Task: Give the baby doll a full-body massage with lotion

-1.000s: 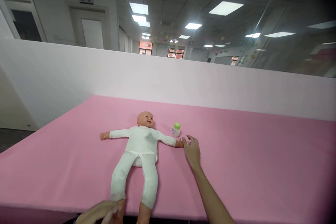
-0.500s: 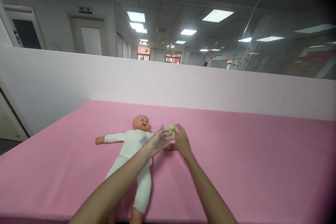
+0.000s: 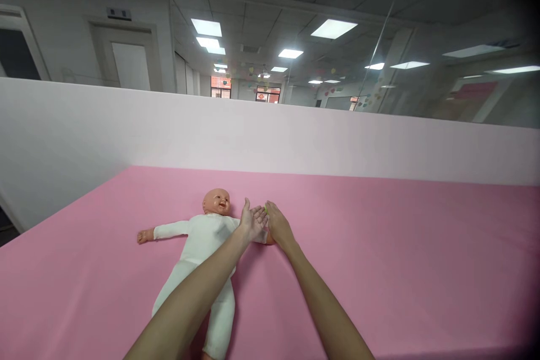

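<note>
My left hand is palm up, its fingers stretched out and apart, with nothing on the palm. Close on its right, my right hand has its back to the camera and its fingers extended. A sliver of a small green-topped container shows between the fingertips of both hands; the rest of it is hidden, and a grip on it is not visible. Beneath and left of my left forearm, a baby doll in a white suit lies on its back, arms spread. The doll's hand beside my right hand is partly covered.
The doll lies on a pink padded surface. A low white wall runs along its far edge, with a glass panel above. Doors stand at the back left.
My hands have come closer together around the green-topped container, which is now mostly hidden. The whole view has shifted, so the doll appears slightly further left.
</note>
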Action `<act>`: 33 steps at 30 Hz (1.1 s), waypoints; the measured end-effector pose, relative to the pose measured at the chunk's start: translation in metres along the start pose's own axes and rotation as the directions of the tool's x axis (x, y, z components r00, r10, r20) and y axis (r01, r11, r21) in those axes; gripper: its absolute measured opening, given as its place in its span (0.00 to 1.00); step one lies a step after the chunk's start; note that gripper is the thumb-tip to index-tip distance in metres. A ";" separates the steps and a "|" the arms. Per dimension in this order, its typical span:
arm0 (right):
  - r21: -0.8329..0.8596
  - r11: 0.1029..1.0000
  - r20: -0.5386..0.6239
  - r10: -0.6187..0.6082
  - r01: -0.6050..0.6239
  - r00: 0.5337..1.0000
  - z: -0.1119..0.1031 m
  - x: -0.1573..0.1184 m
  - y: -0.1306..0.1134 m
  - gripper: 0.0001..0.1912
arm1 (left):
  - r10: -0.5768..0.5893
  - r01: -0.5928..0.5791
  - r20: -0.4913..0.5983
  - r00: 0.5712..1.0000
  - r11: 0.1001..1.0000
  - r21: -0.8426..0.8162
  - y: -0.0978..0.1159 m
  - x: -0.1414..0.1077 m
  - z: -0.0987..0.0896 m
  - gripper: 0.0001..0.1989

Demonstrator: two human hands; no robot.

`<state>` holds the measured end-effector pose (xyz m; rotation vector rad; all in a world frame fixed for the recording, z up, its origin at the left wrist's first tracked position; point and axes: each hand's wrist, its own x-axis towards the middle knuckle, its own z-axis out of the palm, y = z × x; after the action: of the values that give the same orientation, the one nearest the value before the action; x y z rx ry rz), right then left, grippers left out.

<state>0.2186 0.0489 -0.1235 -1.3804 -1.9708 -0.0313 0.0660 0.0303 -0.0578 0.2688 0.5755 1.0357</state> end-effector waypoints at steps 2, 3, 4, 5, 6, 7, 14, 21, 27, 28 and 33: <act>0.026 1.000 0.002 0.017 -0.017 1.000 -0.006 0.001 -0.002 0.31 | -0.001 0.001 -0.006 1.000 1.000 -0.003 0.002 -0.003 -0.002 0.38; 0.044 0.999 -0.004 0.025 -0.025 1.000 -0.010 0.001 -0.004 0.30 | -0.001 0.001 -0.010 1.000 1.000 -0.001 0.005 -0.006 -0.004 0.38; 0.064 0.997 -0.020 0.035 -0.034 0.999 -0.014 0.002 -0.008 0.30 | 0.001 -0.001 -0.016 1.000 1.000 0.005 0.009 -0.010 -0.005 0.37; 0.093 0.995 -0.049 0.054 -0.049 0.997 -0.017 0.002 -0.014 0.29 | 0.005 -0.005 -0.021 1.000 1.000 0.014 0.014 -0.016 -0.006 0.36; 0.134 0.988 -0.085 0.083 -0.071 0.993 -0.019 0.000 -0.024 0.29 | 0.013 -0.013 -0.014 1.000 1.000 0.024 0.019 -0.022 -0.006 0.35; 0.195 0.975 -0.115 0.128 -0.104 0.985 -0.019 -0.002 -0.037 0.30 | 0.022 -0.022 0.008 1.000 0.999 0.035 0.023 -0.028 -0.006 0.34; 0.410 0.911 -0.142 0.109 -0.042 0.984 -0.001 -0.030 -0.188 0.45 | 0.278 -0.285 0.216 0.936 0.959 -0.001 0.003 -0.095 -0.002 0.37; 0.454 0.885 -0.079 0.160 -0.107 0.984 -0.012 -0.005 -0.219 0.38 | 0.106 -0.149 0.352 0.930 0.984 0.096 0.047 -0.149 -0.028 0.32; 0.339 0.939 0.001 -0.060 0.056 0.998 0.009 -0.047 -0.274 0.46 | 0.359 -0.378 0.206 0.910 0.924 0.056 0.053 -0.160 -0.049 0.36; 0.311 0.946 0.022 -0.107 0.095 0.994 0.008 -0.047 -0.281 0.46 | 0.386 -0.401 0.191 0.903 0.915 0.047 0.046 -0.161 -0.050 0.36; 0.349 0.937 -0.058 0.029 -0.007 0.998 -0.006 -0.017 -0.265 0.36 | 0.242 -0.281 0.288 0.926 0.955 0.100 0.047 -0.170 -0.052 0.35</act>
<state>0.0061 -0.0804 -0.0315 -1.1496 -1.8066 0.2696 -0.0624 -0.0964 -0.0234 0.6172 0.3663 1.1934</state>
